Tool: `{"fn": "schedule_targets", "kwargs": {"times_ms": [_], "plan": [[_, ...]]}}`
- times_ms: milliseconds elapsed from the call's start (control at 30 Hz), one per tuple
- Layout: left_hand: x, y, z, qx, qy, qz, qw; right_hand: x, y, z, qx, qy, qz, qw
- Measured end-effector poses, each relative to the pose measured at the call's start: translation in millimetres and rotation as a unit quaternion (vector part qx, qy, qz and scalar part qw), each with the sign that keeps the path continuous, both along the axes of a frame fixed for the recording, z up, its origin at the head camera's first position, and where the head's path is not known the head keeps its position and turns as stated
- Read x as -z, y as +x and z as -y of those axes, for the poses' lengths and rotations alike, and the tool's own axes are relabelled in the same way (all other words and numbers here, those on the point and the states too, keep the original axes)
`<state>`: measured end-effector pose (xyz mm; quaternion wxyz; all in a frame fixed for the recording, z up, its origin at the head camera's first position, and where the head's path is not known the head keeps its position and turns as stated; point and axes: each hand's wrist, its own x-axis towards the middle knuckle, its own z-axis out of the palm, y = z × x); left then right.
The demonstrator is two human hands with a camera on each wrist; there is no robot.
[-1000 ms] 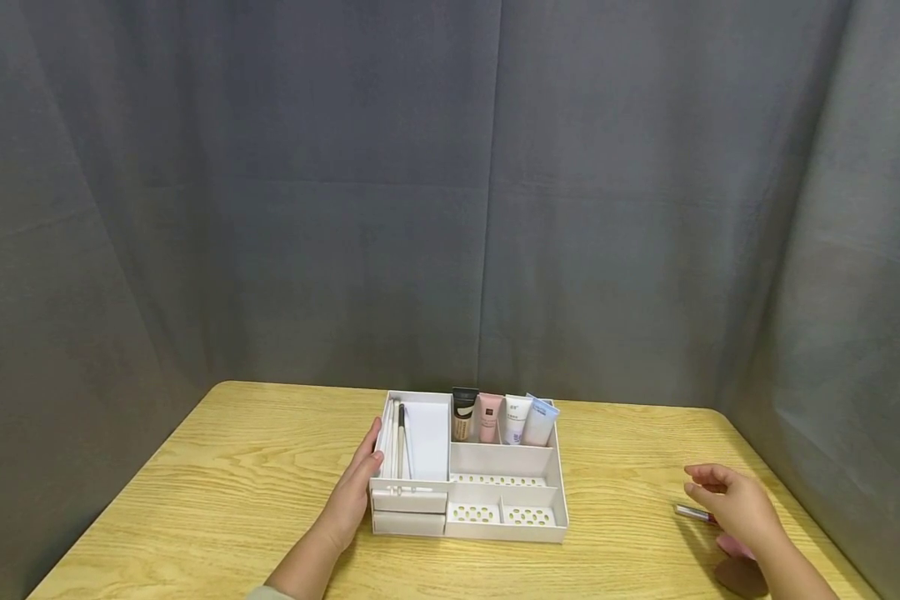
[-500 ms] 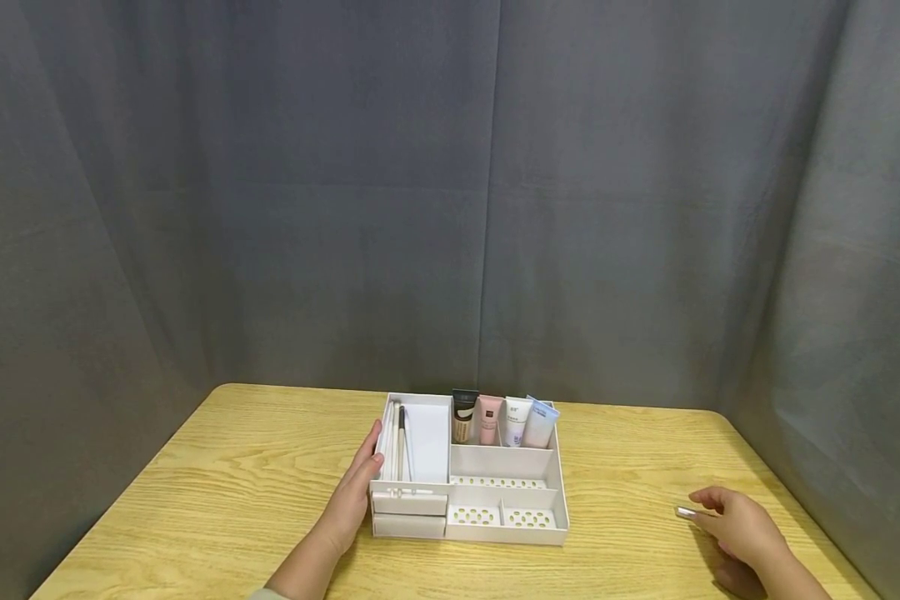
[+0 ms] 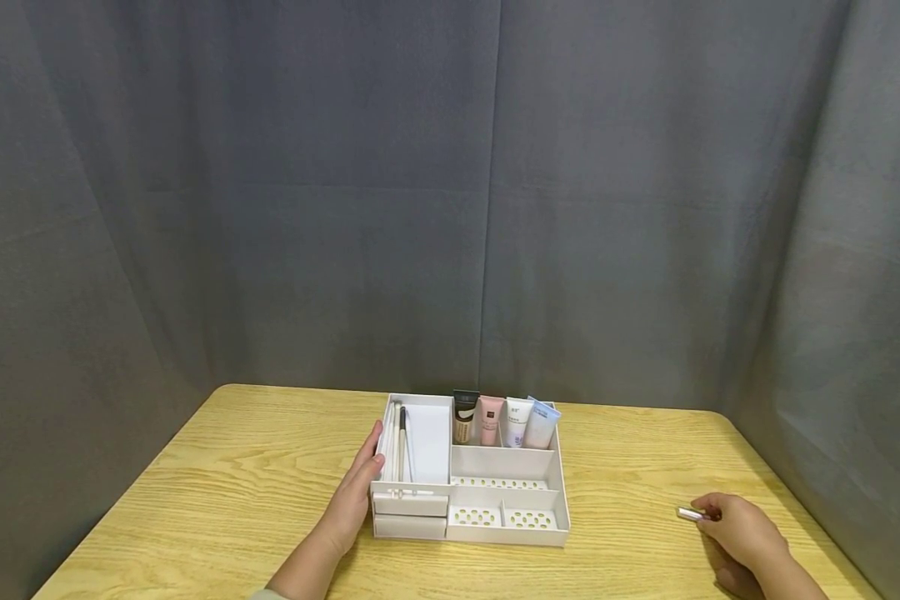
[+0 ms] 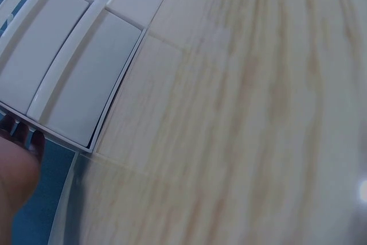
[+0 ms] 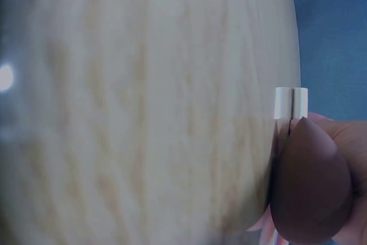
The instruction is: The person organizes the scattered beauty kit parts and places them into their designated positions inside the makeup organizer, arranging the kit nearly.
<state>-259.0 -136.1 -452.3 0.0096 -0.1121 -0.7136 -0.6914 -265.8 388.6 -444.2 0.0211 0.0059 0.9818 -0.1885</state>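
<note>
Lipstick tube [image 3: 690, 513] pokes leftward from right hand's [image 3: 742, 533] grip.

Four tubes [image 3: 502, 420] stand upright beyond the left hand [image 3: 354, 492], to its right. Pale sticks [image 3: 399, 450] lie just right of its fingers. Grey curtain [image 3: 450, 192] hangs behind the table [image 3: 217, 483].

Left hand [image 3: 352, 496] lies flat with straight fingers; right hand [image 3: 742, 533] has curled fingers.
</note>
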Motion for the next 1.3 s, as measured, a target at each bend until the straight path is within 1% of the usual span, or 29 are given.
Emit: {"fn": "schedule_targets", "kwargs": {"times_ms": [133, 267, 367, 533, 633, 733, 933, 1067, 1300], "plan": [[0.0, 0.0, -0.2, 0.0, 0.002, 0.001, 1.0, 0.9, -1.4, 0.0, -0.006, 0.007, 0.003, 1.0], [-0.2, 0.1, -0.2, -0.002, 0.001, 0.003, 1.0, 0.8, -2.4, 0.6, -0.009, 0.01, -0.005, 1.0], [-0.5, 0.2, -0.2, -0.003, -0.001, 0.004, 1.0, -0.4, -2.9, 2.5, -0.019, 0.006, -0.025, 0.999], [-0.2, 0.1, -0.2, -0.004, 0.0, 0.004, 1.0, -5.0, -5.7, 11.6, -0.033, -0.013, -0.073, 0.997], [0.5, -0.4, 0.0, -0.005, -0.001, 0.005, 1.0, -9.7, -7.3, 20.8, -0.028, -0.039, -0.084, 0.995], [1.9, -1.6, 0.2, -0.004, 0.001, -0.001, 1.0, -15.9, -8.6, 32.2, -0.022, -0.072, -0.083, 0.994], [2.1, -1.4, 0.2, -0.004, 0.001, -0.012, 0.9999, -25.6, -9.8, 54.8, -0.03, -0.123, -0.076, 0.989], [1.4, -1.0, 0.1, -0.008, -0.003, -0.009, 0.9999, -29.9, -11.1, 67.9, -0.039, -0.154, -0.083, 0.984], [0.7, -0.4, -0.3, -0.017, -0.013, -0.003, 0.9998, -38.2, -15.9, 89.2, -0.043, -0.221, -0.075, 0.972]]}}
